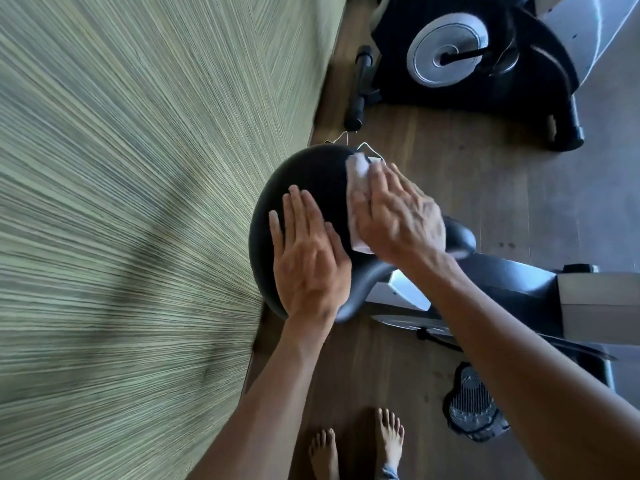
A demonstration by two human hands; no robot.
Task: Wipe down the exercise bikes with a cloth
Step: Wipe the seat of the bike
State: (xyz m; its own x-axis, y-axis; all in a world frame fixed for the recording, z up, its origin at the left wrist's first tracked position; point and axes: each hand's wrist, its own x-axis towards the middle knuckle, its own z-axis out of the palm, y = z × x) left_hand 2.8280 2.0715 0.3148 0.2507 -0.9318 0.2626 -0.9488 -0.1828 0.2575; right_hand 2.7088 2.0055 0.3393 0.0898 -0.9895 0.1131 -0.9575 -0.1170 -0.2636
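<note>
Dark wood flooring (pixel 433 161) is filling the right half of my head view, and a wall of fine greenish stripes (pixel 138 202) is taking up everything from seven o'clock round to eleven. At the centre I am looking straight down on a black bike saddle (pixel 311 174), broad end toward ten o'clock, narrow nose (pixel 462 237) pointing toward three.

My left hand (pixel 308 261) is lying flat on the near part of the saddle, fingers straight and together, gripping nothing. My right hand (pixel 401 216) is pressing a white cloth (pixel 358 188) onto the saddle, just at one o'clock from the left hand; its fingers are extended over the cloth, and the cloth's edge is showing beyond the fingertips and below the palm. I cannot tell whether the thumb is curling under the fabric.

Below the saddle, the bike's dark frame (pixel 519 282) is running off toward three o'clock, and a ribbed pedal (pixel 472 407) is hanging at about five. A second exercise bike (pixel 485 74) is standing at one o'clock, its silver crank disc (pixel 446 50) facing me, well apart from the saddle. My bare feet (pixel 360 441) are standing on the floor at six o'clock.
</note>
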